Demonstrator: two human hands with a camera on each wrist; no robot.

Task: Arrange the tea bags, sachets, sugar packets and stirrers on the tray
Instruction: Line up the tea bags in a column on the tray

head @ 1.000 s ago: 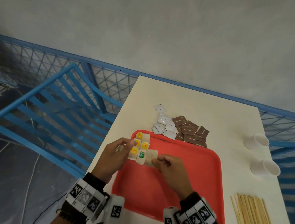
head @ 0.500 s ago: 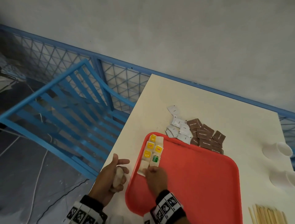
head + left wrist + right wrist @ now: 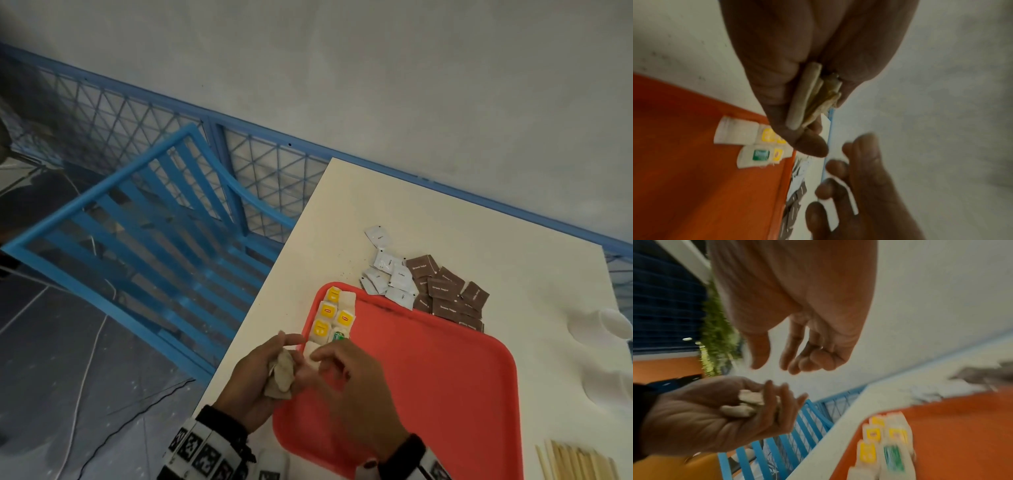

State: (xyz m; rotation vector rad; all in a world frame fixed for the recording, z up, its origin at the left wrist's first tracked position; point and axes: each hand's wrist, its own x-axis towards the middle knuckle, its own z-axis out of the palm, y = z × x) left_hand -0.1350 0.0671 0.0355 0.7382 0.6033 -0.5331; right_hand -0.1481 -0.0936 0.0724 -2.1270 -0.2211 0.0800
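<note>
Tea bags (image 3: 331,317) with yellow and green tags lie in two columns at the far left of the red tray (image 3: 428,394). My left hand (image 3: 270,356) hovers at the tray's left edge and grips a bundle of tea bags (image 3: 281,373), also seen in the left wrist view (image 3: 813,94). My right hand (image 3: 329,359) is above the tray's left side, its loosely curled fingers close to the bundle and holding nothing (image 3: 781,360). White sachets (image 3: 387,270) and brown sugar packets (image 3: 445,291) lie on the table beyond the tray. Wooden stirrers (image 3: 575,462) lie at the bottom right.
Two white paper cups (image 3: 613,329) (image 3: 609,387) stand near the table's right edge. A blue slatted chair (image 3: 144,240) and blue mesh fencing (image 3: 113,126) lie left of the table (image 3: 496,240), whose left edge runs close to the tray.
My right hand has lifted off the tea bag it laid on the tray and come over to the left hand. The left hand with its bundle has moved closer to the tray.
</note>
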